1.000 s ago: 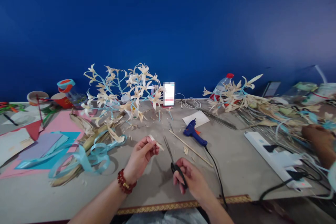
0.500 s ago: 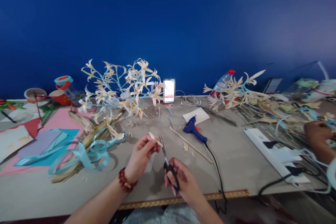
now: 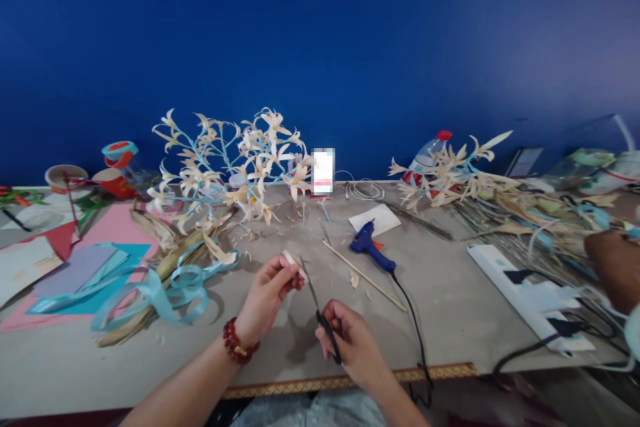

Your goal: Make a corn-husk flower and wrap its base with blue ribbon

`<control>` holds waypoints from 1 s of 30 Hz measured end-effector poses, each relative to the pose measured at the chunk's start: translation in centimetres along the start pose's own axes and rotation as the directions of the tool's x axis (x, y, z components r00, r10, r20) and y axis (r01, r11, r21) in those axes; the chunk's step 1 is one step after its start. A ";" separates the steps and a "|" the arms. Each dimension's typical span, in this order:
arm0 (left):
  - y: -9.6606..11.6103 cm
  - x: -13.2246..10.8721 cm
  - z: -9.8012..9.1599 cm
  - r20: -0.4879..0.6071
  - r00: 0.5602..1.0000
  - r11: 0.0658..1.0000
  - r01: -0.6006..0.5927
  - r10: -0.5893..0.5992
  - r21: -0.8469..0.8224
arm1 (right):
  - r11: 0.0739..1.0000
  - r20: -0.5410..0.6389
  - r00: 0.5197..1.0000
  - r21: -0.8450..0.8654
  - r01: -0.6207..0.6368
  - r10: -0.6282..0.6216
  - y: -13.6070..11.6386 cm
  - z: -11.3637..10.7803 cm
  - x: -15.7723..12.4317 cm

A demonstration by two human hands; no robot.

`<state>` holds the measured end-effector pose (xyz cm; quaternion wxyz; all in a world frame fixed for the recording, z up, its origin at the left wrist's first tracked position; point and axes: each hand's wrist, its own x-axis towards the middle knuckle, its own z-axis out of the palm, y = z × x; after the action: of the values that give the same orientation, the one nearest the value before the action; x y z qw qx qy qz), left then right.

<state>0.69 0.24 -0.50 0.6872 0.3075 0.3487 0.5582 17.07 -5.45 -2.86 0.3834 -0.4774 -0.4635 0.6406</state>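
Observation:
My left hand (image 3: 267, 293) pinches a small pale strip of dried leaf (image 3: 294, 261) above the grey table (image 3: 450, 307). A red bead bracelet (image 3: 235, 347) is on that wrist. My right hand (image 3: 350, 343) grips black-handled scissors (image 3: 320, 313), whose blades point up and touch the strip's right end. Behind my hands stands a spray of cream leaf flowers on light blue stems (image 3: 235, 160).
A blue glue gun (image 3: 369, 250) with a black cord lies right of my hands, next to a thin wooden stick (image 3: 363, 275). Light blue ribbon (image 3: 170, 287) and coloured paper (image 3: 75, 267) lie left. A white power strip (image 3: 530, 297) and another person's hand (image 3: 615, 267) are at right.
The scissors have shifted left and their blades have come together at the strip's end. My left hand has stayed almost still with the strip.

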 end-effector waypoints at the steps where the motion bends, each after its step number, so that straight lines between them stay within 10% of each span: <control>1: 0.1 0.0 0.0 -0.004 1.000 1.000 -0.004 0.004 0.012 | 1.000 -0.005 1.000 -0.022 -0.004 0.004 0.1 -0.2 0.0; 30: 0.1 -0.3 0.2 0.025 1.000 0.994 -0.005 0.002 0.110 | 0.989 0.034 0.999 -0.150 0.013 -0.008 -0.1 -2.0 -0.2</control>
<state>0.75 -0.01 -0.32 0.6724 0.3525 0.3699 0.5355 19.04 -5.17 -2.98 0.3419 -0.4916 -0.5192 0.6098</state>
